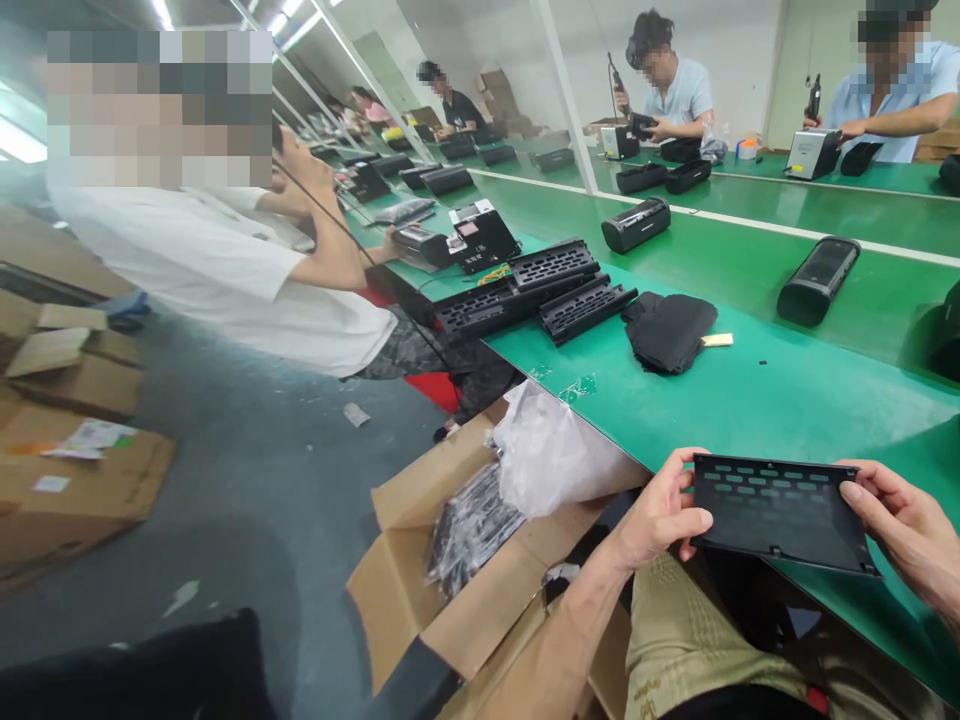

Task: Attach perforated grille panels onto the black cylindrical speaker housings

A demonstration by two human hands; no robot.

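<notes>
Here, the left hand (667, 515) and right hand (900, 515) hold opposite ends of a black slotted panel (780, 520); beyond it, black sheets (670, 332) lie on the green worktop (787, 400).

Bright ceiling lights (161, 12) (left side blurry)

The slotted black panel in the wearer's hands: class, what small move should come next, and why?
Probably lower the panel onto the green table: the left hand and right hand both hold its ends, so neither is free, and green tabletop shows just beyond it.
</notes>
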